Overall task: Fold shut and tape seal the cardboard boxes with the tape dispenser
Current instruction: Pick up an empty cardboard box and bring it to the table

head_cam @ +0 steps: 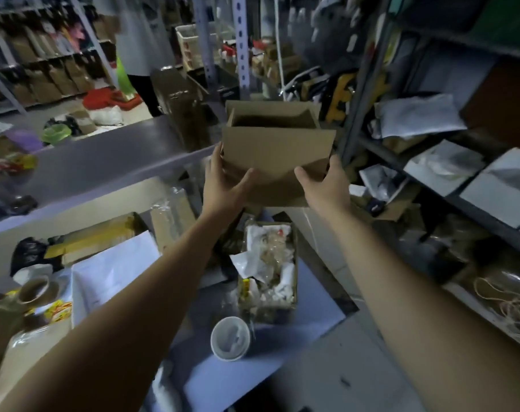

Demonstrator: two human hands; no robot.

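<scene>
Though dim, cardboard box [278, 150] between cluttered worktable [312, 295] and metal shelving [364, 84].

This is a warehouse stockroom and packing area. Metal shelving [361, 84] on the right of the frame holds bagged goods. Racks [44, 75] in the upper left carry rows of brown packages. At lower left, a tape roll [34, 288] and white mailers [113, 272] lie on the worktable [312, 295], with an open cardboard box [276, 153] at centre.
</scene>
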